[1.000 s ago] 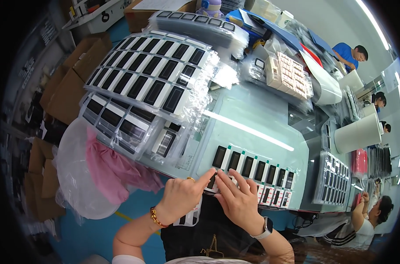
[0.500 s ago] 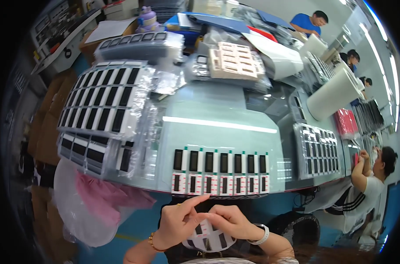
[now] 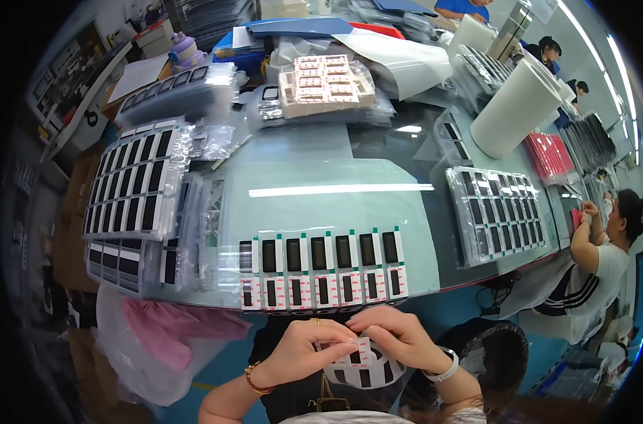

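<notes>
Over my lap, a curved white sheet of adhesive stickers [image 3: 366,379] with dark windows and red print hangs between my hands. My left hand [image 3: 302,355] pinches its left edge between thumb and bent fingers. My right hand [image 3: 400,340] is closed at the sheet's upper right, thumb and forefinger together at its top edge; the fingertips partly cover what they grip. Just beyond my hands, at the table's front edge, lies a row of small dark display panels [image 3: 293,254] with white strips and green tabs. Below them sits a row of red-printed white stickers with dark windows [image 3: 323,291].
Stacked plastic trays of panels [image 3: 134,177] stand left, another tray stack [image 3: 502,212] right. Behind are a beige tray pile [image 3: 325,85] and a large white roll [image 3: 516,109]. A pink cloth in a plastic bag [image 3: 169,321] hangs left. A co-worker [image 3: 604,258] sits at right.
My view has turned, shifting the table leftward and bringing the right side closer. My left forefinger, stretched toward the panel row before, is now bent back onto the sticker sheet.
</notes>
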The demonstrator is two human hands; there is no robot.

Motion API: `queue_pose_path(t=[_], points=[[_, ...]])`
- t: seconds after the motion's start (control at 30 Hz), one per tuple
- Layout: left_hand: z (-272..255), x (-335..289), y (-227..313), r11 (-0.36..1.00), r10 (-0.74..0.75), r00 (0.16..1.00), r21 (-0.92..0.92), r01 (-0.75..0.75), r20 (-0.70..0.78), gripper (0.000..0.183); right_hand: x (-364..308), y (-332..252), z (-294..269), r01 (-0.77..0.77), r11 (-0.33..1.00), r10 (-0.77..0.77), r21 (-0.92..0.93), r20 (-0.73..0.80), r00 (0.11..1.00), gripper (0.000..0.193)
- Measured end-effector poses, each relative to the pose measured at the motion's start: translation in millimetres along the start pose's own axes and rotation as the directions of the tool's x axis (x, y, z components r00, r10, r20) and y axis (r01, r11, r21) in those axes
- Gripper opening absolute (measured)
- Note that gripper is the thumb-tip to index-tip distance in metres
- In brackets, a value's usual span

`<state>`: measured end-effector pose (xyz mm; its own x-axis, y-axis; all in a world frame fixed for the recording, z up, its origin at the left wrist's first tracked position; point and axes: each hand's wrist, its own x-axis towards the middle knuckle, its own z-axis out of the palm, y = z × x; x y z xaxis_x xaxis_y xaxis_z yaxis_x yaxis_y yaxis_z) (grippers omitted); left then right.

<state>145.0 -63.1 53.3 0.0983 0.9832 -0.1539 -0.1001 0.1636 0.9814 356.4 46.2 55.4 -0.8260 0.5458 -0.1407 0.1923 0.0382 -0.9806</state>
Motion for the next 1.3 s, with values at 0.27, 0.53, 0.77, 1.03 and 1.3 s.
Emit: queue_pose_path(t=[0.27, 0.53, 0.77, 1.03, 1.3], points=[[14, 26, 3, 0.99, -0.127, 0.991, 0.068, 0.124, 0.042, 0.017, -12, -19, -28, 0.188, 0.904, -0.249, -0.385, -0.115, 0.962, 0.01], [29, 44, -1, 0.987, -0.034, 0.999, 0.157, 0.035, -0.009, 0.02, -16, -14, -54, 0.066, 0.983, -0.09, -0.171, -0.139, 0.986, 0.01], [30, 54, 2, 0.978, 0.011, 0.999, 0.206, -0.001, -0.049, 0.021, -7, -5, -63, 0.083, 0.982, -0.113, -0.167, -0.175, 0.978, 0.01], [28, 58, 1, 0.836, 0.024, 0.995, 0.547, 0.034, -0.099, 0.02, -18, -19, -80, 0.28, 0.947, -0.315, -0.158, -0.286, 0.905, 0.017], [49, 80, -6, 0.482, 0.372, 0.925, 0.868, -0.121, -0.078, 0.018, 16, 7, -103, 0.191, 0.982, -0.166, -0.004, -0.512, 0.843, 0.013]])
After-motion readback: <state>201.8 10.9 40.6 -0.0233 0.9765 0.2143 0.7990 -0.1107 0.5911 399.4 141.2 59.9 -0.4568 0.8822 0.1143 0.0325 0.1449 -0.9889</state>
